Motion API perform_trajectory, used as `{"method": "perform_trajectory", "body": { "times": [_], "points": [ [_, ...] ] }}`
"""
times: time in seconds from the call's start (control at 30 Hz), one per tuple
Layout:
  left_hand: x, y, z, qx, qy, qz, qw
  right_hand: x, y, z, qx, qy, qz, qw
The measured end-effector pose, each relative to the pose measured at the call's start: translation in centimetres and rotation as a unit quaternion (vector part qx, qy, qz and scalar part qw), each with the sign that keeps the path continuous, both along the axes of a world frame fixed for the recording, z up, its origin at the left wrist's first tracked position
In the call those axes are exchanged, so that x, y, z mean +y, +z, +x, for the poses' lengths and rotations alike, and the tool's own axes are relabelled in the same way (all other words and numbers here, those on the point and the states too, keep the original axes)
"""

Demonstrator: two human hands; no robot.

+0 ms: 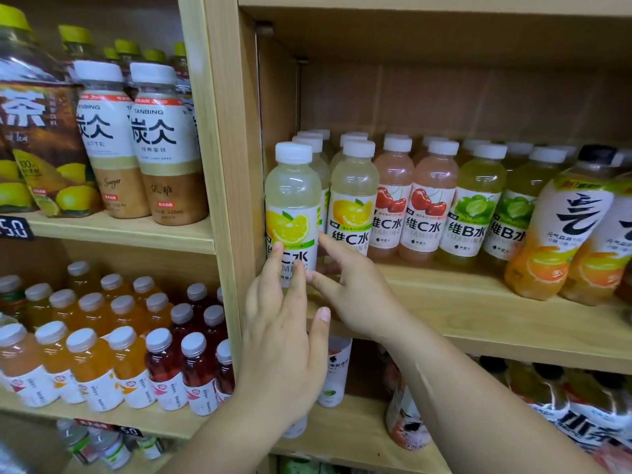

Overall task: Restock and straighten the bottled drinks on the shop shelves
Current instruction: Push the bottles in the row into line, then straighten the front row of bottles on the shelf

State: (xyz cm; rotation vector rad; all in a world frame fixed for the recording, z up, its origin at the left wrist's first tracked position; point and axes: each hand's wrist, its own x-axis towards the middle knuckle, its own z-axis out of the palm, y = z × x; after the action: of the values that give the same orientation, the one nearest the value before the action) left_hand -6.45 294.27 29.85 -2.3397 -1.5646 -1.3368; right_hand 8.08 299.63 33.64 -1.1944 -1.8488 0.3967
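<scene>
At the far left, on the upper shelf, big tea bottles (37,138) with yellow-green caps hold a dark brew behind brown labels printed with lemons. Just beside them, two latte bottles (166,148) under white caps show a tan, milky drink. On the shelf below, orange juice bottles (92,364) stand in rows next to red drink bottles (196,367), all with pale screw caps. Past the wooden upright (225,165), the lemon bottle (293,193) stands upright at the left end of the middle shelf (478,302), forward of its row and filled with cloudy pale-yellow liquid. The left hand (284,340) lays straight fingers flat on its label, thumb held apart, clasping nothing. The right hand (352,295) is spread wide, its index fingertip touching the bottle's right side. Rightward come a second lemon bottle (354,196), cherry bottles (429,200) of pink liquid, green-fruit bottles (475,200) of yellow-green liquid, then dark-capped orange-fruit bottles (561,234) leaning slightly. The bottles are smooth clear plastic with domed shoulders and glossy wrapped labels. The shelving is pale wood-grain board with square edges, and the back panel is a darker brown.
</scene>
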Motion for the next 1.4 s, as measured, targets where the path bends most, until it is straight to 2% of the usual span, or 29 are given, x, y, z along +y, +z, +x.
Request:
{"method": "perform_trajectory", "body": {
  "times": [0.1, 0.2, 0.3, 0.43, 0.53, 0.63, 0.7, 0.83, 0.93, 1.07, 1.2, 1.4],
  "points": [
    [-0.8, 1.7, -0.4, -0.04, -0.019, 0.032, 0.999, -2.1, 2.3, 1.3, 0.006, -0.011, 0.019, 1.0],
    [-1.2, 5.9, 0.0, -0.072, -0.057, 0.097, 0.991, -5.2, 7.5, 3.9, 0.023, -0.045, 0.109, 0.993],
    [-1.4, 12.8, 1.3, -0.098, -0.1, 0.171, 0.975, -8.0, 14.0, 6.5, 0.045, -0.078, 0.216, 0.972],
    [-1.5, 22.4, 3.9, -0.119, -0.144, 0.257, 0.948, -10.1, 21.5, 9.5, 0.058, -0.108, 0.313, 0.942],
    [-0.8, 28.2, 6.4, -0.15, -0.161, 0.238, 0.946, -10.1, 25.8, 11.8, 0.04, -0.151, 0.347, 0.925],
    [0.9, 33.0, 8.7, -0.159, -0.151, 0.184, 0.958, -8.9, 28.9, 13.8, 0.008, -0.215, 0.323, 0.922],
    [2.1, 35.2, 9.9, -0.155, -0.125, 0.149, 0.969, -7.9, 30.4, 14.7, -0.003, -0.243, 0.264, 0.934],
    [4.6, 37.0, 11.8, -0.171, -0.09, 0.079, 0.978, -6.4, 32.1, 14.7, 0.006, -0.222, 0.145, 0.964],
    [6.1, 37.0, 12.6, -0.182, -0.047, 0.103, 0.977, -5.3, 32.8, 14.8, 0.02, -0.213, 0.144, 0.966],
    [6.7, 36.9, 13.6, -0.126, 0.027, 0.139, 0.982, -5.0, 33.1, 14.7, -0.007, -0.192, 0.119, 0.974],
    [6.6, 37.1, 13.8, -0.116, 0.056, 0.149, 0.981, -5.0, 33.4, 14.9, -0.042, -0.213, 0.115, 0.969],
    [6.3, 36.6, 13.9, -0.086, 0.092, 0.171, 0.977, -5.3, 32.7, 16.3, -0.042, -0.24, 0.161, 0.956]
  ]
}}
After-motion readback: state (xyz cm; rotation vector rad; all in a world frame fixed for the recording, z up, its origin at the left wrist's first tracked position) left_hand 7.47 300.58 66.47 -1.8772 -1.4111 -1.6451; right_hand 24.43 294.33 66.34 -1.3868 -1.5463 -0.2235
